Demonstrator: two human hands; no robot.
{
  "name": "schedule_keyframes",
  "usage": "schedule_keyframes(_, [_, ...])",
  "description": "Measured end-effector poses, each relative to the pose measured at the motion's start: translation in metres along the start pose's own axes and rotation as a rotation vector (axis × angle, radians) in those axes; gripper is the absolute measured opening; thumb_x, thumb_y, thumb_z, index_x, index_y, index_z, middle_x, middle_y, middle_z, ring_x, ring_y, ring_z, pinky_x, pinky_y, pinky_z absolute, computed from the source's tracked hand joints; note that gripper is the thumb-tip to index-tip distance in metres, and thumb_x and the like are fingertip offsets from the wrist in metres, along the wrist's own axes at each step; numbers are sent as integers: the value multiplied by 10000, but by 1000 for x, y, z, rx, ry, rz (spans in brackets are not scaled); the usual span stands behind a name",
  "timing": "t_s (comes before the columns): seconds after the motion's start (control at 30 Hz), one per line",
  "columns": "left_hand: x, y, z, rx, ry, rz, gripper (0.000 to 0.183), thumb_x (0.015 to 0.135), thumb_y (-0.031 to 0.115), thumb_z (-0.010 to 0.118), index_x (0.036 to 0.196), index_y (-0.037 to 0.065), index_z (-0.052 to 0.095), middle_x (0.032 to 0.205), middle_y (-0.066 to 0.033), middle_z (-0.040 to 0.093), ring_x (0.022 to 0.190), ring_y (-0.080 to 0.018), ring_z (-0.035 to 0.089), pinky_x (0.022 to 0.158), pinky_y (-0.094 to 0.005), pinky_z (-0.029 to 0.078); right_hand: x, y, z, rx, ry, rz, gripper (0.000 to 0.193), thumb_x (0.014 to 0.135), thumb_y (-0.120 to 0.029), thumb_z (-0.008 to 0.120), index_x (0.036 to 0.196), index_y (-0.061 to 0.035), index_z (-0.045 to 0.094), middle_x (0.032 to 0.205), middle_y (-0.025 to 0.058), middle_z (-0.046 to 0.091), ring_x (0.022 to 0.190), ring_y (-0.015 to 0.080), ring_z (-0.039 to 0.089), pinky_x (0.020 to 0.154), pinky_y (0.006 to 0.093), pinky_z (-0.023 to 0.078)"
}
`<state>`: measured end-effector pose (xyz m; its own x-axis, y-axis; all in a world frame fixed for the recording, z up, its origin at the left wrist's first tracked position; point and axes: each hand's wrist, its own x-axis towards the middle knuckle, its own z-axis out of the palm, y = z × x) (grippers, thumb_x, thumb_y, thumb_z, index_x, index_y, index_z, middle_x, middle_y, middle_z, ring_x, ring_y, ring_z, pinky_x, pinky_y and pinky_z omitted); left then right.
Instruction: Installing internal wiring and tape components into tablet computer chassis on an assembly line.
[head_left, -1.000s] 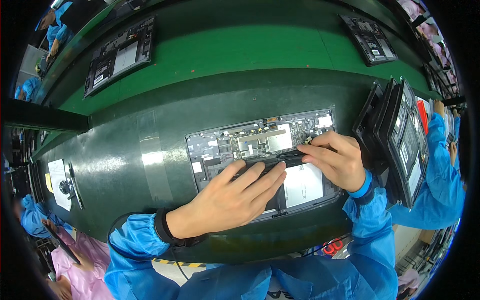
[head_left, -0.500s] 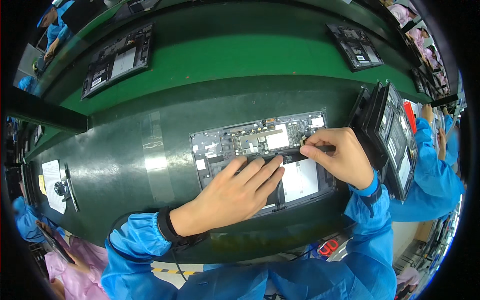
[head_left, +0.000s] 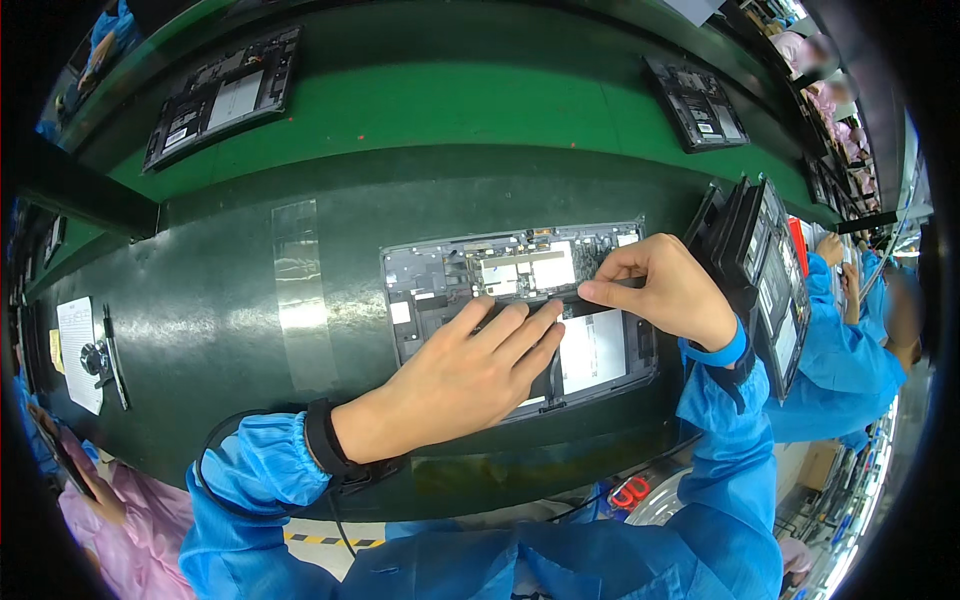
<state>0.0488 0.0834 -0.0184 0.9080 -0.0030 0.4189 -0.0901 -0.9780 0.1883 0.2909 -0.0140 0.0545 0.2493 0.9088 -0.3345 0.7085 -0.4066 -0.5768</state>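
Observation:
An opened tablet chassis [head_left: 425, 265] lies flat on the dark green bench, its circuit boards and a white battery panel [head_left: 592, 350] exposed. My left hand [head_left: 455, 385] rests flat on it, fingers pressing a black strip [head_left: 575, 300] that runs across the middle. My right hand [head_left: 665, 290] pinches the right part of that same strip between thumb and forefinger. Both arms wear blue sleeves, and a black wrist strap sits on the left wrist.
A rack of upright tablet chassis [head_left: 770, 275] stands just right of my right hand. Two more opened chassis [head_left: 222, 95] [head_left: 695, 100] lie on the bright green belt behind. A paper sheet with small tools [head_left: 88, 355] lies far left. A co-worker in blue [head_left: 850, 345] works at right.
The view has shifted slightly; my right hand has moved a little along the black strip, and my left hand stays pressed on the chassis.

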Motion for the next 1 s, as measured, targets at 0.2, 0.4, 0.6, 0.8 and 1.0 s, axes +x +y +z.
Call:
schedule_keyframes(0.2, [-1,0,3,-17,17,-7,480,830,217,737,1269,29,692,1390,-84,645,1100,-215,604,952,-386,478,5,3,1,76,-34,24,347,902,-270,829,827,62,759,610,125,654,546,142,542,547,337,441])
schedule_keyframes(0.4, [0,-1,1,-11,6,-7,478,833,222,739,1272,39,694,1393,-80,642,1102,-217,602,961,-393,474,5,9,4,149,-13,3,332,908,-262,823,849,58,761,632,113,669,577,129,544,559,328,443])
schedule_keyframes(0.6, [-1,0,2,-28,-8,-24,480,853,220,736,1300,55,682,1412,-87,628,1130,-228,593,971,-405,472,4,9,3,101,-12,-16,318,909,-263,820,868,48,770,640,133,667,574,146,555,569,345,454])
schedule_keyframes(0.8, [0,1,2,-42,-5,-23,486,853,207,733,1309,49,673,1414,-90,625,1138,-232,592,972,-408,470,1,13,7,117,28,-46,303,910,-259,812,844,34,772,639,149,667,558,182,581,568,356,460])
schedule_keyframes(1.0, [-1,0,1,-60,7,-23,488,854,194,731,1310,31,665,1412,-87,625,1124,-232,592,964,-402,470,-16,-19,12,-215,376,-122,292,906,-261,802,965,-6,671,721,181,693,618,322,687,573,409,505])
